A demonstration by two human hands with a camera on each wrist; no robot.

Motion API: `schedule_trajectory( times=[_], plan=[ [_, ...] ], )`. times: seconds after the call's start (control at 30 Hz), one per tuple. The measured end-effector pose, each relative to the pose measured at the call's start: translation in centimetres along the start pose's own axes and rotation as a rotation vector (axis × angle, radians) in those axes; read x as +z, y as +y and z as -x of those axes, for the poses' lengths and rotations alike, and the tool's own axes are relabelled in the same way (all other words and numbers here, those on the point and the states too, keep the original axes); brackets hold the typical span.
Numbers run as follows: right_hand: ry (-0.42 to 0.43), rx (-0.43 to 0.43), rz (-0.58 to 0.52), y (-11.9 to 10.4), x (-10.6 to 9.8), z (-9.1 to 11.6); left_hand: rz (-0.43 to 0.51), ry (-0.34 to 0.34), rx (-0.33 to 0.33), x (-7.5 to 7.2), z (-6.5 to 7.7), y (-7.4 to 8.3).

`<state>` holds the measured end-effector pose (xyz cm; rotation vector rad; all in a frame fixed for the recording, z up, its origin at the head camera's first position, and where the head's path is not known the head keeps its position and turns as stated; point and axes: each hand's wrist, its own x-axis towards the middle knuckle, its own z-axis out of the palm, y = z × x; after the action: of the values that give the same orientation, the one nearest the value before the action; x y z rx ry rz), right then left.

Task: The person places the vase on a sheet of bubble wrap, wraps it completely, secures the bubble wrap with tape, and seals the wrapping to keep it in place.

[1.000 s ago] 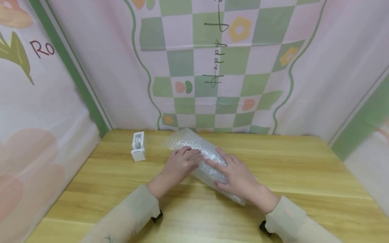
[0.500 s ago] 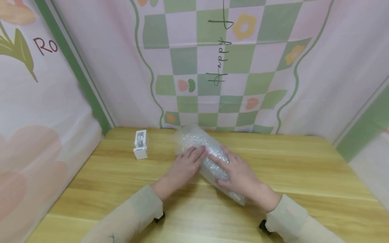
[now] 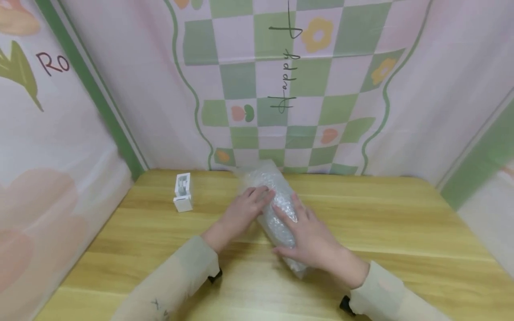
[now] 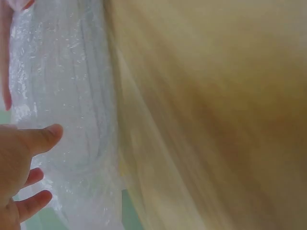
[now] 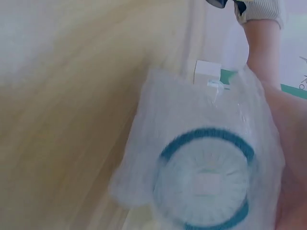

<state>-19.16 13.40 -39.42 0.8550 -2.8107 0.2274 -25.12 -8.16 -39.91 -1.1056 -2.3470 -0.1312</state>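
A bubble-wrapped bundle (image 3: 283,229) lies slanting across the middle of the wooden table, its loose wrap flaring at the far end. My left hand (image 3: 246,207) touches its far left side with the fingertips. Spread along the near right side, my right hand (image 3: 313,236) rests on the bundle with extended fingers. In the left wrist view the left thumb (image 4: 45,138) lies over the clear wrap (image 4: 67,86). The right wrist view shows a round end with a teal ring (image 5: 206,134) and a pale square at its middle, through the plastic. The bundle's underside is hidden.
A small white box (image 3: 183,194) with a see-through front stands at the back left of the wooden table (image 3: 385,223). Behind the table hangs a green-and-white checked curtain (image 3: 273,80), with pale printed cloth on both sides.
The bundle has turned on the table: its far end has shifted right and its near end left. Both hands have moved with it, staying against the wrap. The white box stays put.
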Motion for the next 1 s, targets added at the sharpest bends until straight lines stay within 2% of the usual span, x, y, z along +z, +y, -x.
schedule_trajectory(
  times=[0.23, 0.37, 0.53, 0.67, 0.8, 1.0],
  plan=[
    [-0.015, -0.024, -0.080, -0.6, -1.1, 0.6, 0.079, -0.090, -0.059, -0.1, -0.4, -0.7],
    [-0.040, -0.053, -0.118, -1.3, -1.4, 1.0, 0.128, -0.122, -0.094, 0.0, -0.1, -1.2],
    [-0.029, -0.080, -0.128, -1.3, -1.4, 1.6, 0.191, -0.143, -0.107, 0.1, 0.3, -2.1],
    [-0.030, -0.052, -0.159, 0.2, -1.4, 2.2, 0.207, -0.172, -0.180, -0.3, 0.5, -2.9],
    [-0.002, -0.030, -0.215, 2.4, -1.4, 2.4, 0.169, -0.212, -0.292, -1.3, 0.7, -3.5],
    [0.048, -0.001, -0.197, 6.0, -1.3, 1.5, 0.078, -0.281, -0.434, -2.4, 1.5, -4.0]
  ],
)
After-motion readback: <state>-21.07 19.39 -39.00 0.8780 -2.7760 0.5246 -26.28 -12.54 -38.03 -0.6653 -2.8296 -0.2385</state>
